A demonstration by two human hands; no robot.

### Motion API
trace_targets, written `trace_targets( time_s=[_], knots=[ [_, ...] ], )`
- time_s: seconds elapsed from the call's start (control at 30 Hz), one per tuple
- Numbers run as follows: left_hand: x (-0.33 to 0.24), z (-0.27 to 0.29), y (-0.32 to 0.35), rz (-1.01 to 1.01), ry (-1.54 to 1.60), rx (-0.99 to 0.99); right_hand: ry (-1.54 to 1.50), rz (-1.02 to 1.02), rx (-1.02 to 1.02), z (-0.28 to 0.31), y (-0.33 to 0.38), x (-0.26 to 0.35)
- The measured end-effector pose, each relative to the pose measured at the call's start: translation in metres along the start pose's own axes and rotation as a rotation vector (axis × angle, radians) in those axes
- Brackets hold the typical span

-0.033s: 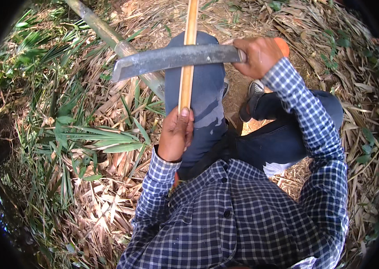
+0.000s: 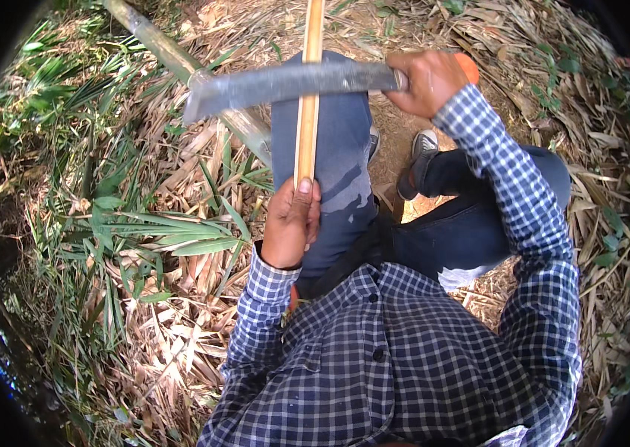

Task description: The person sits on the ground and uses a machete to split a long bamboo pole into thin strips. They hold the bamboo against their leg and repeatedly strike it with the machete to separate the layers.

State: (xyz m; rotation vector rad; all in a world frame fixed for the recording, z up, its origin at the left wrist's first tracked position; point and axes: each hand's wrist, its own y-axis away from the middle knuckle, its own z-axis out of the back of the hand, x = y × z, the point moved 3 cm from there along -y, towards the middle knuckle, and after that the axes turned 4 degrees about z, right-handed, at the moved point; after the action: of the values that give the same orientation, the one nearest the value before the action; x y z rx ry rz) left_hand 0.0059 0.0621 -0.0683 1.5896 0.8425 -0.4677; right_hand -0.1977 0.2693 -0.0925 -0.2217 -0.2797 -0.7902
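Observation:
My left hand (image 2: 292, 223) grips the near end of a long split bamboo strip (image 2: 306, 138), thumb on top. Its pale inner face looks up, and it runs away from me over my raised left knee (image 2: 341, 130); the far end leaves the picture. In my right hand (image 2: 426, 83) is a machete (image 2: 255, 86), the fingers wrapped round its handle, whose orange end (image 2: 467, 68) sticks out. The dark blade lies crosswise over the strip above my knee, its tip to the left and slightly blurred. Whether the edge touches the strip, I cannot tell.
A thick bamboo pole (image 2: 166, 52) slants from the far left toward my left knee. Dry leaves and chips (image 2: 181, 343) cover the ground, with green leaf blades (image 2: 188, 235) on the left. My shoe (image 2: 425, 149) stands right of the knee.
The machete has moved slightly away from me along the strip, with my right hand, and its blade is now blurred. The strip's far part has shifted a little left.

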Motion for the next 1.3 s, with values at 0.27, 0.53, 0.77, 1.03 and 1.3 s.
trace_targets(
  time_s=[0.27,0.53,0.77,1.03,1.3],
  knots=[
    [0.004,0.004,0.006,0.003,0.014,-0.018,-0.038,0.097,-0.053,-0.003,-0.004,0.009],
    [0.001,0.007,0.002,0.015,0.031,0.0,-0.022,0.015,0.043,0.002,-0.012,-0.001],
    [0.001,0.005,0.005,-0.006,-0.02,-0.005,-0.147,-0.384,-0.124,0.015,-0.024,-0.061],
    [-0.035,0.017,0.007,-0.018,-0.512,0.035,-0.308,-0.109,-0.182,0.043,0.008,0.016],
    [-0.129,0.042,0.017,-0.185,-1.24,-0.028,-0.266,-0.156,-0.121,0.025,0.009,0.011]
  ],
)
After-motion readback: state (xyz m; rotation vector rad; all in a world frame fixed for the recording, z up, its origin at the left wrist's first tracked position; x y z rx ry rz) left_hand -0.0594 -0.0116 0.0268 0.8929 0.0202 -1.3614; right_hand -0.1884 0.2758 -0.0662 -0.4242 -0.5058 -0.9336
